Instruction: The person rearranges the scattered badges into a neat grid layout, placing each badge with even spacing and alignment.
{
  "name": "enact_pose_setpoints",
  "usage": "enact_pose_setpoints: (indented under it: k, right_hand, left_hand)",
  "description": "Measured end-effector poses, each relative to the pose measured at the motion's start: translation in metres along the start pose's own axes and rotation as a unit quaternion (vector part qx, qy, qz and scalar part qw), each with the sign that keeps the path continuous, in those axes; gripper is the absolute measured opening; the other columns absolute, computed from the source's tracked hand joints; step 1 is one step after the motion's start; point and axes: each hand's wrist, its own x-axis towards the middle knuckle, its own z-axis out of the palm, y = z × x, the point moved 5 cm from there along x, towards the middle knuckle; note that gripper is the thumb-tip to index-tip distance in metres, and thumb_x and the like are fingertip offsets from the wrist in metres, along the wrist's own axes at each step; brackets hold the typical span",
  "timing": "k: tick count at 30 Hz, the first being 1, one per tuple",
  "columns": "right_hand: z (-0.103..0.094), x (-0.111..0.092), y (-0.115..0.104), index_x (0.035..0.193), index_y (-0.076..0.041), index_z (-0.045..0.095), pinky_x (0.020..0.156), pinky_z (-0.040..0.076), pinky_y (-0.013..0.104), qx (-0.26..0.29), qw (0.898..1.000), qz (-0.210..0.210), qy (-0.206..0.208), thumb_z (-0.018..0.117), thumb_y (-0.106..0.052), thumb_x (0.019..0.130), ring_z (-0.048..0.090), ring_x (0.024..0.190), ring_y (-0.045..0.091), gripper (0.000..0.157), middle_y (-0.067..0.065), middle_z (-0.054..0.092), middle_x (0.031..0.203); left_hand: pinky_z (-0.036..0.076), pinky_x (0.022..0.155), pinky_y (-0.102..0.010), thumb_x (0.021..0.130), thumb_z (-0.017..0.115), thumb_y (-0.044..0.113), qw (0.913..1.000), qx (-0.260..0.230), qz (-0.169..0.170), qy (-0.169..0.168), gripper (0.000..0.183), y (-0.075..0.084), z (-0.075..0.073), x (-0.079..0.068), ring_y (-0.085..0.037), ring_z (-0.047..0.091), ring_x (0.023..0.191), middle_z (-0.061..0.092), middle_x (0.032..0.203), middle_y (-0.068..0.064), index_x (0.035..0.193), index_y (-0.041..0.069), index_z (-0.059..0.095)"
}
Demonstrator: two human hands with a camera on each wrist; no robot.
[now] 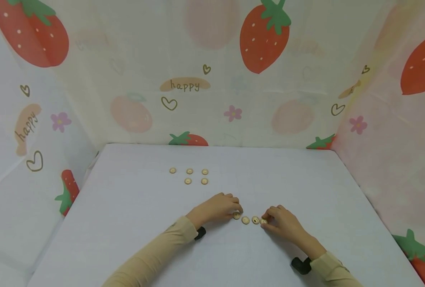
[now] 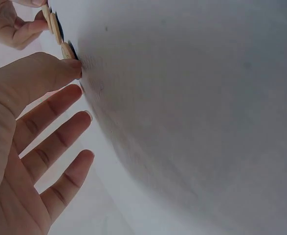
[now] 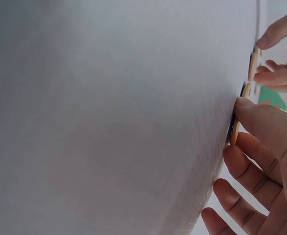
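Observation:
Several small round wooden discs with dark centre marks lie in a short row on the white table. At the row's left end my left hand [image 1: 219, 208] pinches a wooden disc [image 1: 236, 215] between thumb and forefinger; its other fingers are spread in the left wrist view. My right hand [image 1: 284, 224] grips the wooden disc [image 3: 234, 131] at the right end by its edges, with thumb and fingertips. Between the hands lie two more discs, one nearer the left [image 1: 245, 220] and one [image 1: 255, 220] right beside the right hand's disc.
Farther back on the table [image 1: 144, 223], left of centre, several similar discs [image 1: 189, 171] sit in two loose rows. Strawberry-printed cloth [image 1: 219, 111] hangs behind the table and along both sides. Each wrist wears a black camera, the right one [image 1: 300, 266] plainly visible.

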Motion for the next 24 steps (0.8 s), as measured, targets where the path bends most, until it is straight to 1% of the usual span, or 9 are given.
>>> enact_pose_setpoints:
  k: [7, 14, 20, 24]
  right_hand:
    - [-0.0005, 0.0003, 0.0002, 0.086, -0.018, 0.066, 0.066, 0.044, 0.025, -0.002, 1.0, -0.005, -0.001, 0.075, -0.029, 0.076, 0.048, 0.076, 0.005, 0.018, -0.013, 0.06, 0.081]
    - [-0.0006, 0.0003, 0.0004, 0.086, -0.018, 0.066, 0.066, 0.044, 0.026, -0.002, 1.0, -0.001, -0.002, 0.075, -0.029, 0.076, 0.048, 0.077, 0.005, 0.018, -0.013, 0.06, 0.082]
    - [-0.0014, 0.0002, -0.0005, 0.086, -0.018, 0.066, 0.066, 0.044, 0.026, 0.001, 1.0, 0.001, -0.001, 0.075, -0.029, 0.076, 0.049, 0.077, 0.006, 0.017, -0.012, 0.061, 0.082]
    - [-0.0003, 0.0002, 0.0004, 0.086, -0.018, 0.066, 0.067, 0.044, 0.026, 0.002, 1.0, 0.005, -0.003, 0.074, -0.03, 0.076, 0.048, 0.077, 0.005, 0.017, -0.012, 0.061, 0.082]
  left_hand:
    - [0.044, 0.076, -0.024, 0.087, 0.064, 0.028, 0.9997, 0.022, 0.002, -0.012, 0.021, 0.0019, -0.0009, 0.0027, -0.007, 0.053, 0.095, 0.06, 0.106, 0.011, 0.108, 0.031, 0.067]
    - [0.044, 0.075, -0.025, 0.087, 0.063, 0.027, 0.9995, 0.029, 0.007, -0.004, 0.018, 0.0012, -0.0012, 0.0045, -0.007, 0.053, 0.092, 0.061, 0.103, 0.01, 0.104, 0.029, 0.068]
    - [0.044, 0.075, -0.026, 0.086, 0.062, 0.031, 0.9994, 0.033, 0.003, -0.003, 0.018, 0.0013, -0.0022, 0.0041, -0.007, 0.053, 0.091, 0.061, 0.103, 0.011, 0.103, 0.028, 0.069]
    - [0.043, 0.072, -0.026, 0.084, 0.063, 0.034, 0.9994, 0.035, 0.001, -0.001, 0.018, 0.0006, -0.0026, 0.0036, -0.007, 0.052, 0.088, 0.061, 0.101, 0.011, 0.099, 0.027, 0.07]
